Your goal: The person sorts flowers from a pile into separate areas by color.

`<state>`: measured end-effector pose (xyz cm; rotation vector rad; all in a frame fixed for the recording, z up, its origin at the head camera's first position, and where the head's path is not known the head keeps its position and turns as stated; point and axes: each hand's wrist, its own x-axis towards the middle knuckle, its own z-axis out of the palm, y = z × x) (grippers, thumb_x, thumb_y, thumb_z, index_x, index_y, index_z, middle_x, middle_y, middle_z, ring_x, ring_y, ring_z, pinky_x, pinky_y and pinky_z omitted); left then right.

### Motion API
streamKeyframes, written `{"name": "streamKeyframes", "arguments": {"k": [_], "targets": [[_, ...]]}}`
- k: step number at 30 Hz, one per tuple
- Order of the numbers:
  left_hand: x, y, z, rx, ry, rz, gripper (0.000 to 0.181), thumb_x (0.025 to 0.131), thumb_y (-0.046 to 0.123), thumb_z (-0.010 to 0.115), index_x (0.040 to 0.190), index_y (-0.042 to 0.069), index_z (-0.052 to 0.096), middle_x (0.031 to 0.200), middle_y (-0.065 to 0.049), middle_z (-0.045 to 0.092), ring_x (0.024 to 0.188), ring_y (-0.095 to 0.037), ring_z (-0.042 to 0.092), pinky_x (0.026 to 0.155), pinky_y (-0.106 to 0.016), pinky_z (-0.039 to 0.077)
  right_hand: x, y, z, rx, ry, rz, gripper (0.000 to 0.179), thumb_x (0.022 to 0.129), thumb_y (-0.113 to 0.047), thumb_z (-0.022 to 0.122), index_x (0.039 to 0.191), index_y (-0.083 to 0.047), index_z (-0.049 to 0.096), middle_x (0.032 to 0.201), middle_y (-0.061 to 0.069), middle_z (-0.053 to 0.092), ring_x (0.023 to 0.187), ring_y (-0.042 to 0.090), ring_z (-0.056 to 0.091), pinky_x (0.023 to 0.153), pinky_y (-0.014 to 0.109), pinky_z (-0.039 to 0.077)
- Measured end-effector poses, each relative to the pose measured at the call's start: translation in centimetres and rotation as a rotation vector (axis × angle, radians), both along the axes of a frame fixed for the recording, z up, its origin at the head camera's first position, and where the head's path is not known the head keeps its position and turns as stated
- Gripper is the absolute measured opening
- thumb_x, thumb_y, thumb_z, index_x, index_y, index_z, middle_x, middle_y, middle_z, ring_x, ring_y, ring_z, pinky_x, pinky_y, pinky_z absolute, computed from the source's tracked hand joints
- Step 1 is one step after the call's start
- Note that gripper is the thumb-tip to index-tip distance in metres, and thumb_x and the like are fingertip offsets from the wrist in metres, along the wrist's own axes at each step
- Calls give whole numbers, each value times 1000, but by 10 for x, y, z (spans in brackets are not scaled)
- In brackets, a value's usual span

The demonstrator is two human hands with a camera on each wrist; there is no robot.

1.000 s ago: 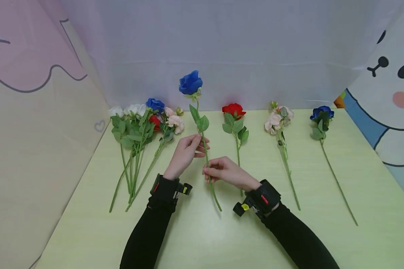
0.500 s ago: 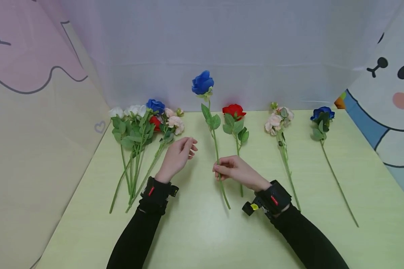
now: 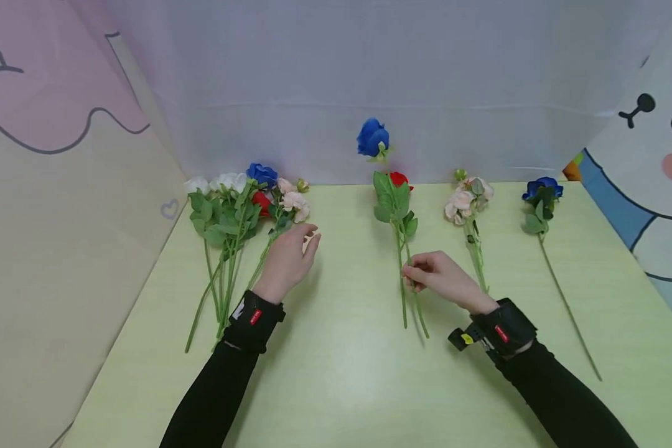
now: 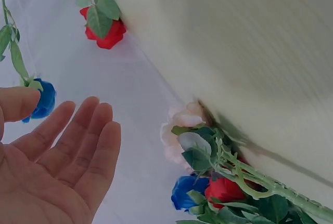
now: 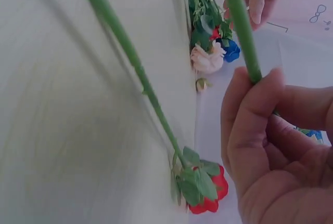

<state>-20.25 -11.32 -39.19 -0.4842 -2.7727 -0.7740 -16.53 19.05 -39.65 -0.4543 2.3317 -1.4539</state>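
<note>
My right hand (image 3: pixel 442 277) pinches the green stem of a blue rose (image 3: pixel 373 137) between thumb and fingers. The bloom stands upright against the backdrop, and its leaves overlap a red rose (image 3: pixel 400 180) lying on the table behind it. The right wrist view shows the gripped stem (image 5: pixel 242 31) close up, with the red rose (image 5: pixel 208 193) below it. My left hand (image 3: pixel 288 258) holds nothing and is near the pink flowers (image 3: pixel 295 204) of the left bunch. Its fingers are extended with the palm visible in the left wrist view.
The left bunch mixes white flowers (image 3: pixel 229 182), a blue rose (image 3: pixel 261 175) and a red rose (image 3: pixel 262 202), stems crossing. To the right lie a pink flower spray (image 3: pixel 462 202) and another blue rose (image 3: pixel 542 186). A pale curtain (image 3: pixel 336 93) hangs behind the table (image 3: pixel 336 386).
The left hand has let go of the blue rose's stem and drawn back leftward. My right hand has carried the rose to the right, over the red rose.
</note>
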Motion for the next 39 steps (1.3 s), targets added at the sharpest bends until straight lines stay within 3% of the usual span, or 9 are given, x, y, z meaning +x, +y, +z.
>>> {"name": "streamKeyframes", "arguments": {"k": [4, 11, 17, 24, 28, 34, 39], "targets": [[0, -1, 0, -38, 8, 0, 33, 99, 24, 51, 120, 1, 61, 111, -15, 64, 96, -29, 61, 79, -44, 50, 1, 22, 0, 78, 47, -21, 28, 99, -19, 51, 91, 6, 61, 79, 15, 61, 69, 31, 58, 64, 39, 51], [0, -3, -2, -73, 19, 3, 31, 97, 22, 53, 120, 2, 61, 119, -16, 62, 101, -34, 60, 82, -46, 50, 4, 60, 12, 238, 108, -71, 29, 100, -21, 49, 93, 3, 62, 77, 11, 62, 68, 27, 60, 60, 34, 50], [1, -4, -2, -76, 24, -5, 30, 97, 21, 53, 120, 2, 60, 118, -16, 61, 100, -33, 60, 81, -46, 50, 10, 95, 24, 381, 176, -125, 28, 100, -20, 48, 92, 2, 63, 74, 6, 63, 65, 22, 60, 55, 29, 48], [3, -5, -2, -70, 31, -7, 29, 96, 18, 54, 120, 1, 60, 117, -17, 61, 97, -33, 60, 79, -45, 50, 15, 139, 31, 572, 272, -184, 27, 100, -16, 47, 92, 3, 64, 69, 4, 61, 61, 20, 57, 51, 32, 42], [3, -6, -3, -67, 34, -14, 29, 96, 17, 54, 119, 0, 60, 115, -17, 61, 95, -33, 61, 77, -45, 50, 18, 164, 30, 654, 326, -225, 25, 97, -13, 50, 89, 6, 63, 65, 3, 59, 54, 16, 48, 47, 31, 36], [2, -8, -5, -74, 34, -14, 29, 96, 17, 54, 120, 1, 60, 114, -16, 62, 95, -32, 60, 78, -45, 50, 24, 195, 22, 785, 430, -287, 23, 91, -5, 53, 70, 4, 56, 53, 2, 43, 48, 17, 37, 45, 31, 29], [2, -9, -6, -78, 25, -12, 29, 96, 17, 54, 120, 2, 60, 115, -16, 61, 97, -33, 60, 79, -46, 50, 28, 209, 15, 873, 437, -316, 24, 87, -1, 55, 64, 5, 52, 50, 3, 42, 46, 19, 37, 46, 34, 30]]}}
